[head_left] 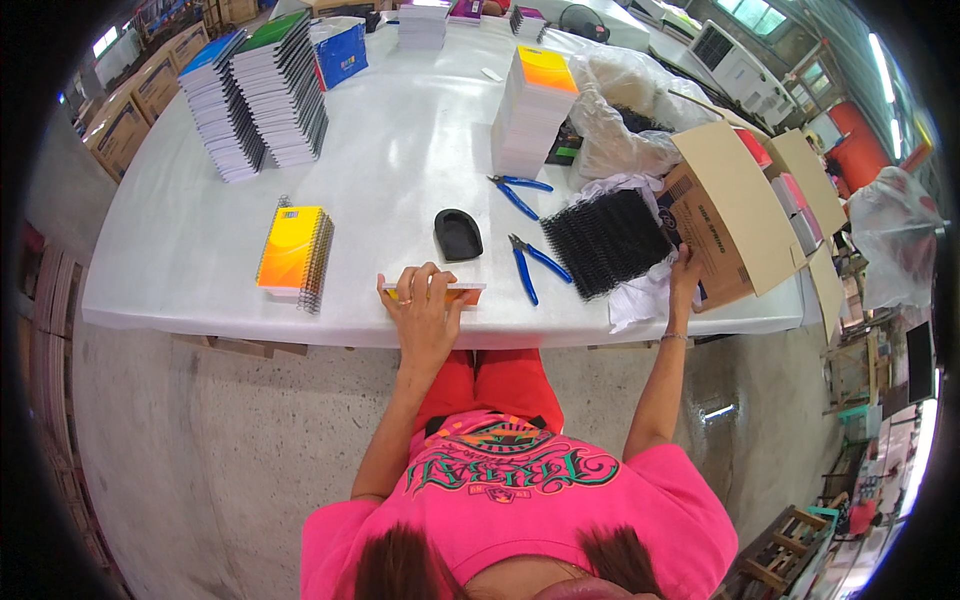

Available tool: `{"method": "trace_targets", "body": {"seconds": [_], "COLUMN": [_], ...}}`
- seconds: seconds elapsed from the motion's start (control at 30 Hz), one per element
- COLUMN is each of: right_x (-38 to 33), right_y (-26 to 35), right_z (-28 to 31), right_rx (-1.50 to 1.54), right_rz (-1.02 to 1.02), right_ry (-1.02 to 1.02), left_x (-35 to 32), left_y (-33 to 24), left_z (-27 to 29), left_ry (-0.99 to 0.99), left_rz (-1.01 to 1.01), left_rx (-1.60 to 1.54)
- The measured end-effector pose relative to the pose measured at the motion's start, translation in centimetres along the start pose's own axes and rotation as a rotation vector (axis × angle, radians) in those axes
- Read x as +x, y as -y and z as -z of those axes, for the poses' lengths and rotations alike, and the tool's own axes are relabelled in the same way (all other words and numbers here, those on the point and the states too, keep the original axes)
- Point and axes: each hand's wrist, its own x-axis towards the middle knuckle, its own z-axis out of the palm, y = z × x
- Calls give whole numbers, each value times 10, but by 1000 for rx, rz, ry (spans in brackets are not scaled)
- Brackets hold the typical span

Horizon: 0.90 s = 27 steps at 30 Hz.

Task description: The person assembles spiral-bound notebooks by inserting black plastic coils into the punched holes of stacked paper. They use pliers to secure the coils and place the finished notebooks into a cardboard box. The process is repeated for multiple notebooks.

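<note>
Here, left hand (425, 305) flat on notebook (432, 291), right hand (686, 272) outstretched

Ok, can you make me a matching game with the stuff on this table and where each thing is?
Things:
1. left hand
2. right hand
3. black coils
4. orange notebooks

Places:
A. at the cardboard box
B. on white paper, right of the blue pliers
C. on a thin stack of pages at the table's near edge
D. piled far left of the black tray

Pairs: 1-C, 2-A, 3-B, 4-D
</note>
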Motion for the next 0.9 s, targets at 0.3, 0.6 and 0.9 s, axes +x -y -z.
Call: {"method": "trace_targets", "body": {"seconds": [0.3, 0.6, 0.9], "right_x": [10, -9, -13], "right_y": [27, 34, 37], "right_z": [-14, -23, -30], "right_rx": [450, 36, 61], "right_rz": [-146, 7, 16], "right_ry": [-196, -227, -171], "left_x": [2, -1, -4], "left_y": [1, 2, 3], "left_z": [-2, 3, 4], "left_ry": [15, 43, -12], "left_rz": [2, 7, 3], "left_rx": [-19, -9, -2]}}
